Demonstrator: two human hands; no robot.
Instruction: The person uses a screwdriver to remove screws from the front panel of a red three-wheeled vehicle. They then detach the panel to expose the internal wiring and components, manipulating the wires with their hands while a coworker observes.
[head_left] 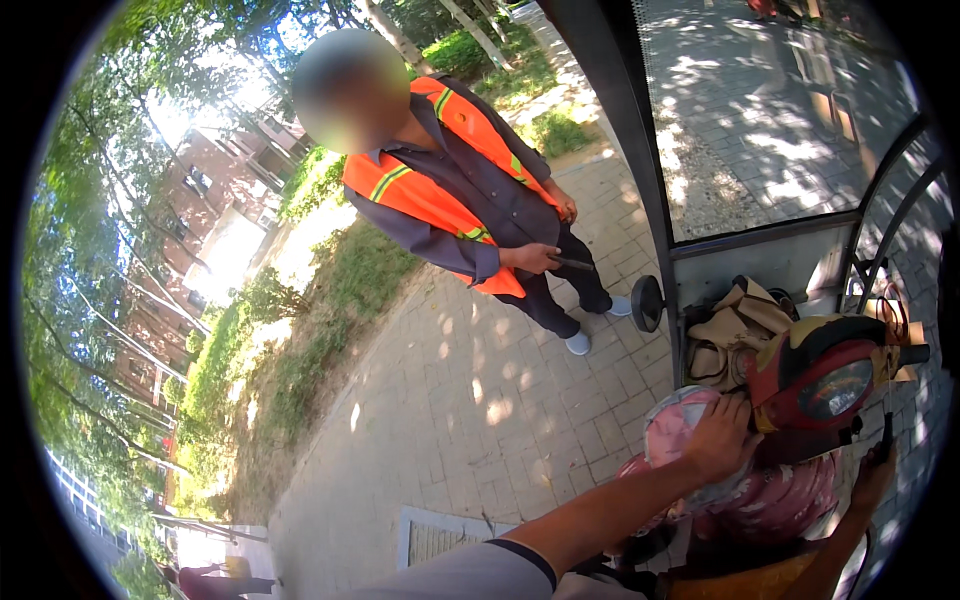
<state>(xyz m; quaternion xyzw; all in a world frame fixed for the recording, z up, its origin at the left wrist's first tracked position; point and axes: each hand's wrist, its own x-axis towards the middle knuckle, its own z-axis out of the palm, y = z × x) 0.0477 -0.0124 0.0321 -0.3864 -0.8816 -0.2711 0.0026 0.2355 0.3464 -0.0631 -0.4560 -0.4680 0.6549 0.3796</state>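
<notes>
My left hand reaches from the lower edge with fingers curled beside a pink padded cover and the red-and-black handlebar console of a vehicle; what the fingers grip is hidden. My right hand, at the far lower right, is closed on a narrow dark object I cannot make out, below the console's right end. Floral red-pink fabric hangs between my arms. Tan folded material lies behind the console, against the front panel of the cab.
A person in an orange vest stands facing me on the paved path, holding a dark object. The cab's windscreen frame and mirror are at right. Planting borders the path; another person is at lower left.
</notes>
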